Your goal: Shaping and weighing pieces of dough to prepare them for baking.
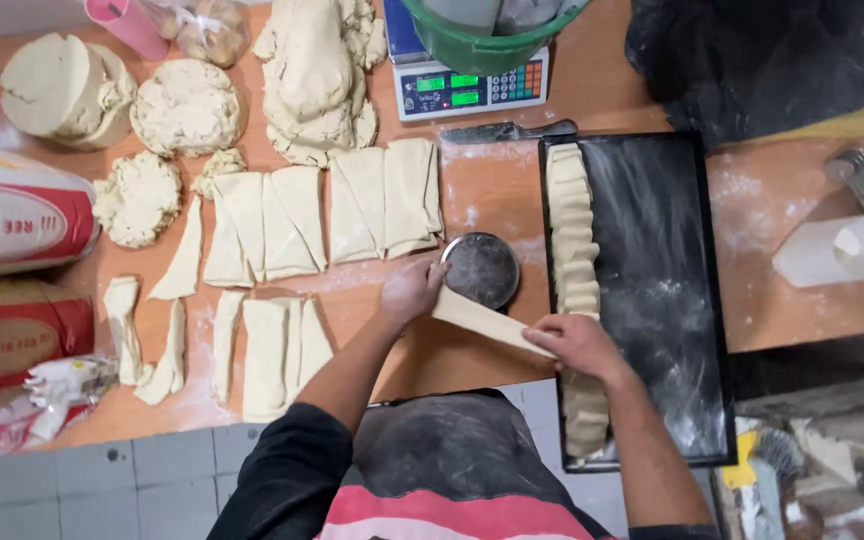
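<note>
Overhead view of a wooden worktable (472, 360) dusted w/ flour. At centre frame, a person stretches a pale, flat strip of dough (487, 322) between both hands. Left hand (412, 290), centre, is closed round the strip's upper-left end, fingers curled over it. Right hand (577, 345), just right of centre, is closed over the lower-right end, knuckles up; the strip runs diagonally between them, apart from the table as far as can be told.

Just above the strip sits a small round metal dish (482, 270). Right of centre, a black rectangular baking tray (662, 300) holds a column of shaped dough pieces (572, 260) along its left edge; right hand is near that column.

Left half: rows of cut dough wedges (292, 220), w/ bigger dough lumps (187, 105) at upper left. Top centre: digital scale (467, 90) under a green bowl (492, 45).

Judgement: doing this well likely means even tension at both ends, so the strip thins w/o tearing, and keeping it floured vs sticking.
</note>
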